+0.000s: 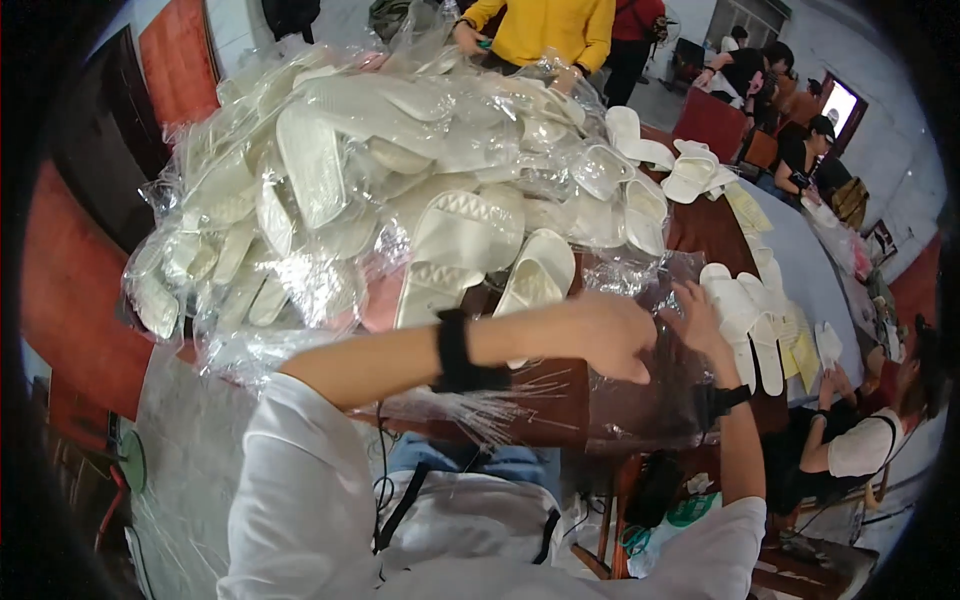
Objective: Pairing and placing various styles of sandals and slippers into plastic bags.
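L hand is half-curled over clear plastic bag, can't tell if gripping; R hand, fingers spread, is at bag's R side. Bag's on bench under both, w/ white slippers just R.

Cream slippers, reddish-brown table, black wristband, white sleeves.

Heap of slippers takes up the left and middle of the table, co-worker right behind it. There's a plastic bag under both hands, thin strips left of that by the near edge, and loose slippers just right of the right hand.
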`<state>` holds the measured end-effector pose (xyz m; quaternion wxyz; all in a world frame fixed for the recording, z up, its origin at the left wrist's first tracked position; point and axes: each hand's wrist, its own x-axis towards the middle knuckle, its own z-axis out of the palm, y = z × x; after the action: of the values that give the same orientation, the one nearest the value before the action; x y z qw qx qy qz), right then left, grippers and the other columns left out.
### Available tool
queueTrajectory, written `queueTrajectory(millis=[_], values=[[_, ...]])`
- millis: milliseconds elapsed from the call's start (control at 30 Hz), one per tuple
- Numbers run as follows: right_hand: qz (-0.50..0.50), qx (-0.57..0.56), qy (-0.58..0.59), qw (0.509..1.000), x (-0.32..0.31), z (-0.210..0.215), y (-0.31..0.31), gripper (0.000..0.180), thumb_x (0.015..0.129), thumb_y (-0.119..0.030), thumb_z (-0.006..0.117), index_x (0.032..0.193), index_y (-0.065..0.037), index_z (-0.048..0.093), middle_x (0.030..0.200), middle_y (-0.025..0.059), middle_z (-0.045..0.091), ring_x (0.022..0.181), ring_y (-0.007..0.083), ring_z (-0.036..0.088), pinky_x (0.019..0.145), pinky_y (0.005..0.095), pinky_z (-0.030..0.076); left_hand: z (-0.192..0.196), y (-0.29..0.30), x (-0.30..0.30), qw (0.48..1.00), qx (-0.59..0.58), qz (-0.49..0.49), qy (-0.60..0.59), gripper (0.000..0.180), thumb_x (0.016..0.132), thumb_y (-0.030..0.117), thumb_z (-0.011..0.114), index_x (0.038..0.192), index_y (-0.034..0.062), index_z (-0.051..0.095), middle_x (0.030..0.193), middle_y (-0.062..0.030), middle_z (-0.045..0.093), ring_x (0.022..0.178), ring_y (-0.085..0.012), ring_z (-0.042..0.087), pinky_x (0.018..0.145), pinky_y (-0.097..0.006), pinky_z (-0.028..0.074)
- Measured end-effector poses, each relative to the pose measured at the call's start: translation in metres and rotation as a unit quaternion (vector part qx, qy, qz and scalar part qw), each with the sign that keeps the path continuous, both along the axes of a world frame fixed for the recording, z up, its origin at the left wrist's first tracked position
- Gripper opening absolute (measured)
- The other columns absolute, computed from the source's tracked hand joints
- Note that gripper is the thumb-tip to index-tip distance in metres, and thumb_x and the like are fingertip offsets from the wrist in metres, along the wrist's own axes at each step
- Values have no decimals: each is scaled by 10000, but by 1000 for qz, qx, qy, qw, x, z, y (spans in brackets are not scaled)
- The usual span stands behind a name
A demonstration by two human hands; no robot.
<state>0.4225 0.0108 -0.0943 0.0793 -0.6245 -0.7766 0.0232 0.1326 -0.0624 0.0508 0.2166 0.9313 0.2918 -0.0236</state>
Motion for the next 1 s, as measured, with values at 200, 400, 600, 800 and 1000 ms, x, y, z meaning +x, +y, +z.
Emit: queueTrajectory(millis=[200,400,600,800,1000], values=[[144,-5,198,969,-59,78,-38,434,889,-316,634,1184,-1,599,1103,190,636,1037,359,599,888,388,477,29,29,-119,973,157,156,63,696,671,358,794,1270,96,556,1136,-177,618,1075,-350,570,936,-430,439],[127,-43,103,986,-143,68,-36,529,905,-395,588,1255,-1,539,1127,218,623,1005,385,613,883,448,481,-26,61,-163,924,219,256,181,832,552,229,879,1262,39,489,1178,-156,558,1140,-363,499,901,-470,458],[107,21,24,994,-207,37,-16,474,856,-334,639,1151,17,521,1033,237,609,910,427,613,786,491,493,-39,59,-170,919,213,295,150,737,618,223,826,1253,51,492,1208,-175,531,1174,-354,481,969,-457,447],[77,104,55,990,-195,42,-22,259,861,-136,561,1081,-1,568,1065,215,600,869,426,633,752,495,521,-14,34,-162,923,222,289,121,644,675,260,726,1242,38,514,1144,-183,558,1122,-357,529,929,-453,470],[88,140,72,984,-182,84,-98,288,846,-118,573,1120,-32,593,977,174,568,768,385,641,686,473,525,-20,-25,-170,952,200,231,-22,628,657,334,718,1175,13,568,1042,-211,603,955,-389,604,822,-463,493]])
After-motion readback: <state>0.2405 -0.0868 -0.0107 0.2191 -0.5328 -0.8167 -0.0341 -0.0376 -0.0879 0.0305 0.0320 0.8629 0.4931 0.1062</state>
